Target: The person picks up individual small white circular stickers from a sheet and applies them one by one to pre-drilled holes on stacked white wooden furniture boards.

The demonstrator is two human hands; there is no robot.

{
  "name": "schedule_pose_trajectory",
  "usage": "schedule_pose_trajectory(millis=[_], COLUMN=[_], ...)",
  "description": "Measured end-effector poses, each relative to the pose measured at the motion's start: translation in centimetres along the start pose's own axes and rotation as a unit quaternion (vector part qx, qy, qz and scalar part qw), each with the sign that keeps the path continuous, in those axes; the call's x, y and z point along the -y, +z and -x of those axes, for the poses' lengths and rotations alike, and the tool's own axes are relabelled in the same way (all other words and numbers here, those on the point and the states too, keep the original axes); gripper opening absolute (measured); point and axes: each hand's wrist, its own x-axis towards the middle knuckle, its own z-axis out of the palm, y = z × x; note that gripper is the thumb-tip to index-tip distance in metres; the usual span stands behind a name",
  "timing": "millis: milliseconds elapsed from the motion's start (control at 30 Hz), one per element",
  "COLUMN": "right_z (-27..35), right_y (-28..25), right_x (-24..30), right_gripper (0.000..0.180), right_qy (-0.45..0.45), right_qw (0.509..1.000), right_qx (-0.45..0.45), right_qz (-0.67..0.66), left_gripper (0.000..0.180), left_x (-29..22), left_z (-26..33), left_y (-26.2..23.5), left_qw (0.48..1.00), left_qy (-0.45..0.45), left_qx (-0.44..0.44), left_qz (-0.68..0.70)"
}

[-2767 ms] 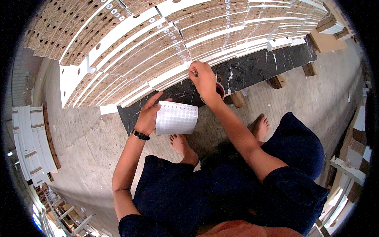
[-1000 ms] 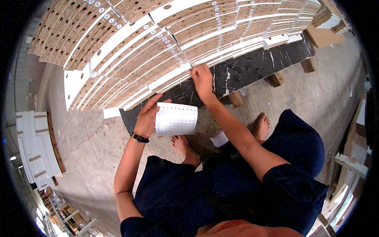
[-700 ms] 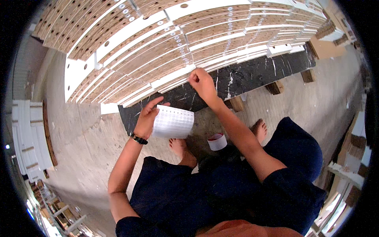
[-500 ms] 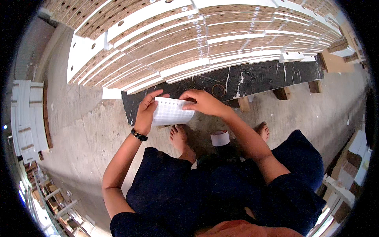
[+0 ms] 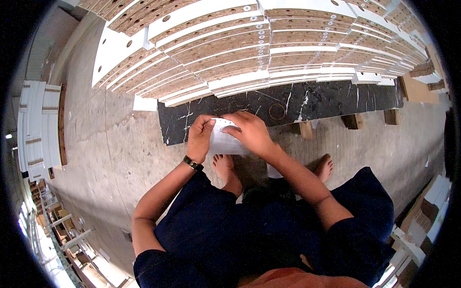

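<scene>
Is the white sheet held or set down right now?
Held. The left grip and right grip both have the white sheet by its upper part, thumbs in front, and the rest shows below.

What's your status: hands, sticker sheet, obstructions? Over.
Left hand pinching white sticker sheet; right hand at its upper edge, grip unclear. Sheet apart from particleboard panels. No obstruction seen; right hand hides part of sheet.

Blk slab holds stacked chipboard pcs + brn ring, poss. band.
</scene>
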Motion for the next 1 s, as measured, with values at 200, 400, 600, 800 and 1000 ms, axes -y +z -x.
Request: schedule_pose_trajectory(millis=[200, 400, 600, 800, 1000], right_z=[-0.3, -0.7, -1.1, -1.6, -1.5], right_y=[0.0, 0.2, -0.1, -0.1, 0.5], right_x=[0.3, 0.5, 0.4, 0.2, -0.3], right_gripper=[0.024, 0.023, 0.021, 0.021, 0.019], right_qy=[0.037, 0.090, 0.087, 0.010, 0.029], right_qw=[0.993, 0.979, 0.978, 0.991, 0.989], right_qx=[0.023, 0.065, 0.024, 0.040, 0.052], right_qz=[-0.108, -0.171, -0.188, -0.130, -0.136], left_gripper=[0.022, 0.026, 0.025, 0.024, 0.024], left_x=[-0.3, 0.2, 0.2, 0.5, 0.5], left_z=[0.3, 0.2, 0.3, 0.6, 0.7], left_y=[-0.4, -1.1, -1.0, -0.9, -0.6], left_qw=[0.989, 0.985, 0.981, 0.979, 0.979], left_qy=[0.058, 0.064, 0.101, 0.085, 0.086], left_qx=[-0.044, -0.058, -0.033, -0.008, 0.000], left_qz=[-0.127, -0.151, -0.164, -0.186, -0.182])
